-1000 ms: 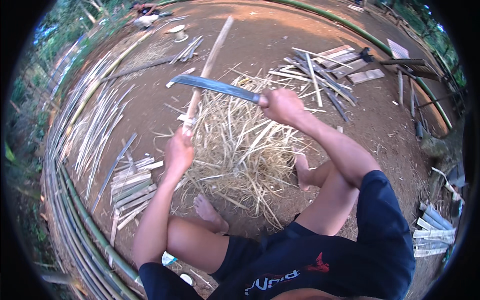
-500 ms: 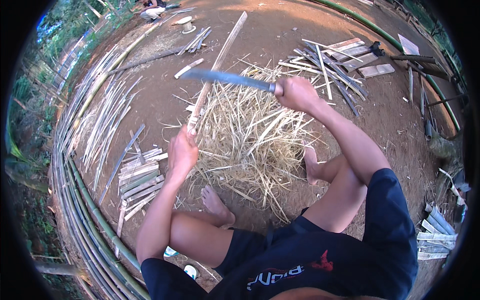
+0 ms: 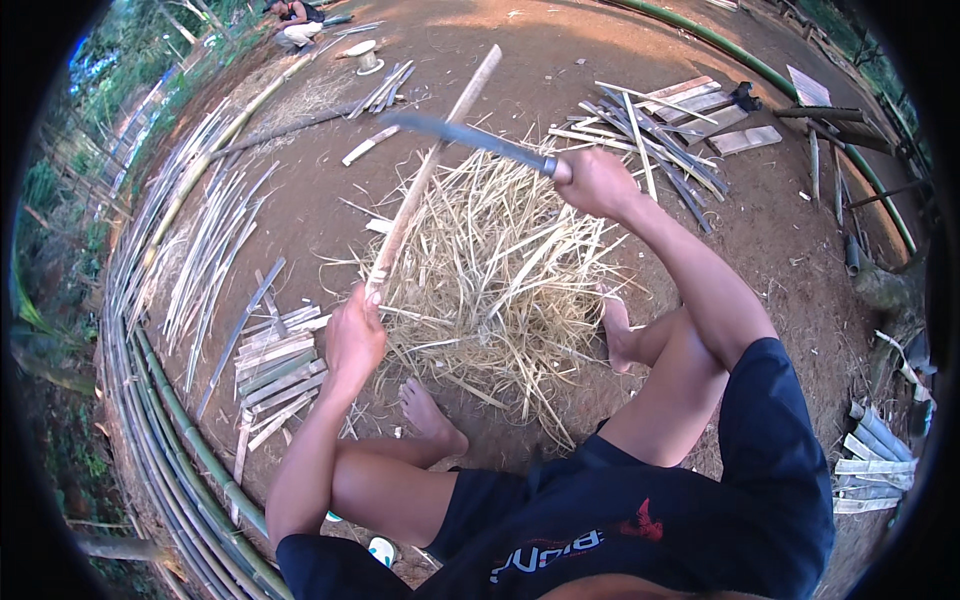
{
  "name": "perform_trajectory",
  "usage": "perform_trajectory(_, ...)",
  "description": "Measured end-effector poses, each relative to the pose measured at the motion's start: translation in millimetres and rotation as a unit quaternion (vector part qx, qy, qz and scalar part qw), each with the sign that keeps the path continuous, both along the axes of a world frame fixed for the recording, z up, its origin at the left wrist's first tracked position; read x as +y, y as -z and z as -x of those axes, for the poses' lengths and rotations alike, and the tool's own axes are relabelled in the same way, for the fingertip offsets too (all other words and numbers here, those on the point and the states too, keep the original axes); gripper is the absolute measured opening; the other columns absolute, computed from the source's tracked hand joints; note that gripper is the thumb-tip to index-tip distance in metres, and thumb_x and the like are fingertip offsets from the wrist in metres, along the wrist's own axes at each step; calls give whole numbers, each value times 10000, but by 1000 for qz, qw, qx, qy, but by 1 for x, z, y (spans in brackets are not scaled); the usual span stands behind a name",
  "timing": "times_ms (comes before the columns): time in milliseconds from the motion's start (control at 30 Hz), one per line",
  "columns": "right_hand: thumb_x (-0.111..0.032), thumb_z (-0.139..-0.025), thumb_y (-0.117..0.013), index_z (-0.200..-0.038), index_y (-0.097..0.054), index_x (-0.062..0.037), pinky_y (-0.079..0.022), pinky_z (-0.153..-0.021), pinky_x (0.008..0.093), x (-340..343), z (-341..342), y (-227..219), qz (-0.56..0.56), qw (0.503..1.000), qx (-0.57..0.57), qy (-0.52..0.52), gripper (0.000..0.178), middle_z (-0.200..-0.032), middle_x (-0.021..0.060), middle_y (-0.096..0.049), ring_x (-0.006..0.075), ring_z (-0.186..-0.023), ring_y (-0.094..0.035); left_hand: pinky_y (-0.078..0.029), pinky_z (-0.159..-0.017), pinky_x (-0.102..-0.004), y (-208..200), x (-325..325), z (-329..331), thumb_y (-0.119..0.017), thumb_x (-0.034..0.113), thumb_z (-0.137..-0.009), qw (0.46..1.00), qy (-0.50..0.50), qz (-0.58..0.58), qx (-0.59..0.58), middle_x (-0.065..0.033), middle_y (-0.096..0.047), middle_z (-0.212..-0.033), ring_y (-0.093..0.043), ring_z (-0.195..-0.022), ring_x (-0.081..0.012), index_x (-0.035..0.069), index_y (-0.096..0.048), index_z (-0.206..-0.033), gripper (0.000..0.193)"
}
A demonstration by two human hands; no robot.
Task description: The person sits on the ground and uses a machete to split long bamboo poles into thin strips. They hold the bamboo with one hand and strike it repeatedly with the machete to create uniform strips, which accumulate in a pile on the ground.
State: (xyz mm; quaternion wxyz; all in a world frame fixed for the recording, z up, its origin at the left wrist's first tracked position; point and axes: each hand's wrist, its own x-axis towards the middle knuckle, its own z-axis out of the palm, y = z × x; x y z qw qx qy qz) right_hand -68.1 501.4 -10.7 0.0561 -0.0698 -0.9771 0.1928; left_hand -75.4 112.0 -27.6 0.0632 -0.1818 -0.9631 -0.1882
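Note:
My left hand (image 3: 355, 335) is closed round the lower end of a split bamboo strip (image 3: 412, 205), which slants up and away to the right. In my right hand (image 3: 597, 184) is the handle of a long machete (image 3: 480, 140). Its blade points left and crosses the upper part of the strip; whether the edge touches it I cannot tell. The blade's tip is slightly blurred. Beneath both hands lies a heap of pale bamboo shavings (image 3: 500, 260) on the ground, between my bare feet.
Stacked short bamboo pieces (image 3: 280, 370) lie by my left foot. Long bamboo poles (image 3: 190, 430) run along the left side, with thin strips (image 3: 210, 255) beside them. More slats (image 3: 660, 140) are piled ahead on the right. A person (image 3: 298, 25) crouches at the far left.
My left hand has come down and slightly left with the bamboo strip, whose far end has dropped nearer. The machete's blade has tilted, its tip higher against the strip.

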Motion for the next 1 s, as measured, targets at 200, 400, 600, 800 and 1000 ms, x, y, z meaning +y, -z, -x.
perform_trajectory(200,-246,-873,-570,-899,-690,-50,-552,-799,480,20,19,0,3,994,32,108,231,-830,193,-703,358,-816,-699,-468,-661,-551,7,-6,4,-535,129,-959,1000,17,20,-10,-283,-645,-803,-636,-761,-476,-16,-575,-1120,220)
perform_trajectory(400,-232,-877,-569,-880,-689,-80,-559,-766,476,26,15,6,-40,998,38,-3,194,-789,177,-698,338,-757,-697,-462,-668,-565,-2,-11,-4,-515,112,-964,1000,21,-7,-6,-281,-641,-778,-636,-746,-478,-11,-578,-1114,204)
perform_trajectory(600,-250,-862,-577,-919,-692,-97,-556,-793,467,26,2,3,5,999,35,13,200,-826,162,-707,330,-803,-703,-441,-660,-577,-7,-17,-18,-511,132,-973,999,-14,22,-37,-269,-624,-710,-637,-715,-469,-6,-581,-1074,184)
perform_trajectory(800,-284,-877,-595,-999,-701,-42,-544,-813,458,55,24,2,39,981,17,187,291,-896,200,-719,356,-860,-705,-441,-641,-574,1,-20,-14,-508,113,-971,999,8,41,-8,-250,-630,-715,-624,-707,-480,6,-560,-1082,162)
perform_trajectory(1000,-330,-820,-616,-904,-690,-17,-548,-750,438,17,-2,-1,131,982,94,95,332,-760,176,-690,296,-718,-690,-449,-668,-577,1,-28,1,-456,157,-1021,1000,-15,-13,8,-273,-646,-804,-638,-794,-493,6,-532,-1186,237)
